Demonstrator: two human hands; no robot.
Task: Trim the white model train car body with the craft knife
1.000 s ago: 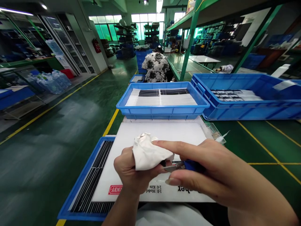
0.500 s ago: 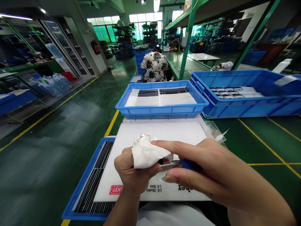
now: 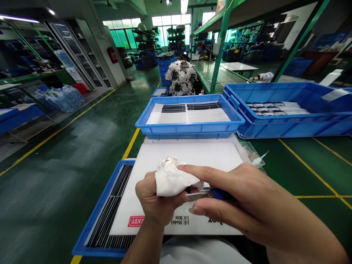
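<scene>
- L hand (image 3: 155, 203) fingers curled round white cloth (image 3: 172, 179), over board.
- R hand (image 3: 244, 205) pinching blue-handled tool (image 3: 205, 193), tip under cloth.
- White board (image 3: 187, 156): upside-down print "1:8", "1:4 Kits", red logo.
- Blue tray (image 3: 189, 128) beyond; person (image 3: 181, 77) far off.

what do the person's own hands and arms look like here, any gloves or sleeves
Both the left hand and the right hand are bare: no gloves, rings or watch show. The forearms in view carry no sleeves. The right hand's fingernails are longish and unpainted.
</scene>
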